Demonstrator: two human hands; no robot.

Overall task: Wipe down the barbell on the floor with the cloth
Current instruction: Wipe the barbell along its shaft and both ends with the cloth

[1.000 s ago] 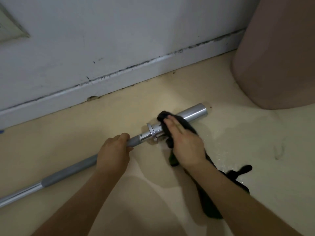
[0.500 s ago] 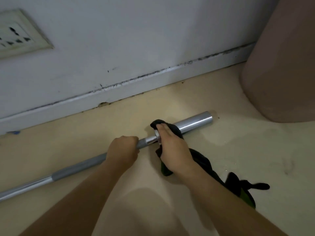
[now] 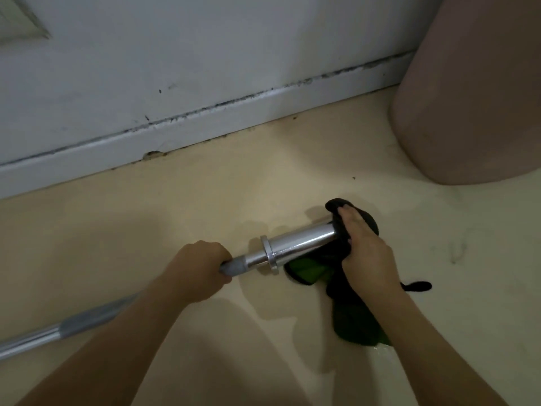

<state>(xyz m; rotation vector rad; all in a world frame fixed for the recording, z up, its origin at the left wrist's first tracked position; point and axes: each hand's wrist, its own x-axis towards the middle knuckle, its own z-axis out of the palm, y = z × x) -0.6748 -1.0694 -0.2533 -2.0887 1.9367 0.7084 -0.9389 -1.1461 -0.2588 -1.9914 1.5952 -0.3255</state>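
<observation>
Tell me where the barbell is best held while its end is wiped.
Probably the grey grip section just inside the collar, taken from above, as the left hand does: the barbell lies low on the floor, and the cloth covers its end.

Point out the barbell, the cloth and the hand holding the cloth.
barbell point(image 3: 304, 240), head view: shiny sleeve beyond the collar.
cloth point(image 3: 349, 315), head view: dark fold on the floor.
right hand point(image 3: 366, 247), head view: back of the hand.

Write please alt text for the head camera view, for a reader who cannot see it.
A right hand presses a dark cloth over the end of a chrome barbell on a beige floor, while the left hand grips the bar's grey section. A white baseboard runs behind.
</observation>
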